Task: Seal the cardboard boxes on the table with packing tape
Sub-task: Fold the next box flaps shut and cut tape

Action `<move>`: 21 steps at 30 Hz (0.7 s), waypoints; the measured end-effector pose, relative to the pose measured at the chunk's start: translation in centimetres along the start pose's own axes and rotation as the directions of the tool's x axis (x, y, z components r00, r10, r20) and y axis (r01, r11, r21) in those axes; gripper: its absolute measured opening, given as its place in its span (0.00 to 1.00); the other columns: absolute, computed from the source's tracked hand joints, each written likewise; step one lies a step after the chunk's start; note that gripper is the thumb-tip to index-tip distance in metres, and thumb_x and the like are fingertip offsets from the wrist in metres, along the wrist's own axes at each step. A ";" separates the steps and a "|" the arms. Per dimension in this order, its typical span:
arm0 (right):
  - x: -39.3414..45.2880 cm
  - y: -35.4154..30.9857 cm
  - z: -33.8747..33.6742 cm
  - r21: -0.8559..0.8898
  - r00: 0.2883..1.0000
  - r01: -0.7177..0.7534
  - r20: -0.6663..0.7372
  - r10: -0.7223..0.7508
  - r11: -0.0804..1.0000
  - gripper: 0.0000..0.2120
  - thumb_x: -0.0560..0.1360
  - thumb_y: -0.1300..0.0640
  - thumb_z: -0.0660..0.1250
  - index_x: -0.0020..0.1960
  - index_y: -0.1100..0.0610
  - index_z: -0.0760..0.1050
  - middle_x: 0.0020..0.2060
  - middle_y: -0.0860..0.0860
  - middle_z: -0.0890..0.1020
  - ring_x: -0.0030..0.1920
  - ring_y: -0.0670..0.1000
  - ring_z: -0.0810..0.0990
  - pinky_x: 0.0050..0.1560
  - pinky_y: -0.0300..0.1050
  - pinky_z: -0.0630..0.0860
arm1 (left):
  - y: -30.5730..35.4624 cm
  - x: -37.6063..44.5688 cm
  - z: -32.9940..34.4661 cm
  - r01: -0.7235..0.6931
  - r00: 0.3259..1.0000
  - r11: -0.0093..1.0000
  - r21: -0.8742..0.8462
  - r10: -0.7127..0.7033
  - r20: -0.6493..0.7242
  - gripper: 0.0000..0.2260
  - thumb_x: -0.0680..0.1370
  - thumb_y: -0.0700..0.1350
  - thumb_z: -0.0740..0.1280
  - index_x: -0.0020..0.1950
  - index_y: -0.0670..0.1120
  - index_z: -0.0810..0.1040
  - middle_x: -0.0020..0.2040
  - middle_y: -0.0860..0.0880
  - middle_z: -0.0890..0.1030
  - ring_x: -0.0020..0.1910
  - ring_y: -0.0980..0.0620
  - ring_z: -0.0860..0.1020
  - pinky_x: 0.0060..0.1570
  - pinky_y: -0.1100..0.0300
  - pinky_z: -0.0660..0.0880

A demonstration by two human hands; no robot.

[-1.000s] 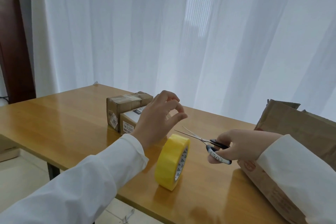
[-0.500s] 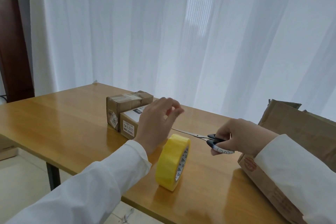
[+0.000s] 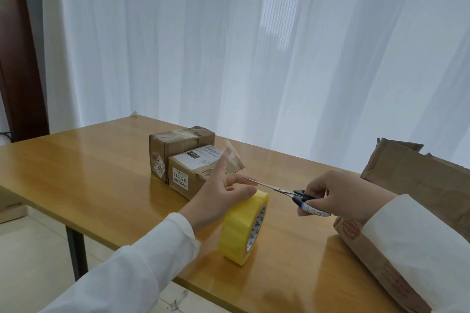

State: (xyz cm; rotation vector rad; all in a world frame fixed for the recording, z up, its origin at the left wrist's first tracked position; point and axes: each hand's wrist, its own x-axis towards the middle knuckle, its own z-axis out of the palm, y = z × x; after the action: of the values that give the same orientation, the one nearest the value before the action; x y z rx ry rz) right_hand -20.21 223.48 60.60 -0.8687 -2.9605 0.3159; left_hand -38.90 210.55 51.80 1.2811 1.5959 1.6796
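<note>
A yellow tape roll (image 3: 241,226) stands on edge near the front of the wooden table (image 3: 89,175). My left hand (image 3: 218,200) rests its lower fingers on top of the roll. Its index finger points up, and a short clear tape strip (image 3: 232,157) sticks to the fingertip. My right hand (image 3: 340,195) grips the black handles of the scissors (image 3: 279,190), whose closed blades point left at my left hand. Two small cardboard boxes lie side by side behind the roll: a taped one (image 3: 181,141) and a labelled one (image 3: 190,172).
A large worn cardboard box (image 3: 412,180) lies at the table's right end, under my right forearm. White curtains hang behind the table. The table's front edge runs just below the roll, with floor and a table leg (image 3: 75,249) beneath.
The scissor blades were apart a second ago and are closed now. My left hand dropped from above the roll onto its top, and the index finger lifted with a loose tape strip on it.
</note>
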 end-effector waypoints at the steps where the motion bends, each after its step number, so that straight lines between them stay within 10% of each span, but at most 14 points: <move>1: 0.1 0.1 0.0 -0.015 1.000 0.006 -0.008 -0.006 1.000 0.14 0.68 0.40 0.72 0.41 0.50 0.83 0.31 0.47 0.77 0.28 0.43 0.68 0.31 0.34 0.63 | 0.0 0.0 0.1 0.000 1.000 1.000 -0.001 0.000 -0.002 0.45 0.69 0.50 0.72 0.75 0.61 0.44 0.52 0.48 0.83 0.54 0.44 0.80 0.57 0.50 0.77; 9: 0.1 0.4 1.7 0.262 0.976 -0.039 0.218 -0.020 0.964 0.06 0.74 0.50 0.69 0.45 0.52 0.81 0.39 0.47 0.85 0.32 0.43 0.79 0.43 0.37 0.77 | -1.0 -0.2 1.1 0.035 0.989 0.998 0.061 -0.026 -0.147 0.40 0.74 0.66 0.60 0.76 0.56 0.39 0.53 0.51 0.78 0.49 0.58 0.76 0.44 0.72 0.71; 17: 1.0 0.9 4.2 0.563 0.934 -0.198 0.357 -0.021 0.803 0.08 0.77 0.53 0.66 0.41 0.55 0.80 0.38 0.51 0.85 0.32 0.47 0.80 0.40 0.39 0.78 | -1.2 0.4 2.5 0.089 0.944 0.995 -0.044 -0.099 -0.315 0.17 0.81 0.58 0.53 0.66 0.57 0.52 0.56 0.46 0.77 0.57 0.49 0.76 0.62 0.47 0.71; 21: 1.7 0.7 5.4 0.782 0.947 -0.285 0.319 0.038 0.555 0.13 0.69 0.50 0.72 0.29 0.56 0.79 0.29 0.55 0.79 0.34 0.55 0.72 0.30 0.37 0.73 | -1.6 1.6 3.6 0.192 0.883 0.909 -0.369 -0.324 -0.340 0.30 0.79 0.60 0.54 0.76 0.53 0.43 0.60 0.44 0.76 0.58 0.44 0.76 0.61 0.42 0.72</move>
State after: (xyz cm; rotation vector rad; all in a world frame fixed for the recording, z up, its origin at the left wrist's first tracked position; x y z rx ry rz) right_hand -21.74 223.96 55.08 -0.9661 -2.3770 1.7777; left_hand -36.92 213.97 50.33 0.5530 1.5307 2.0029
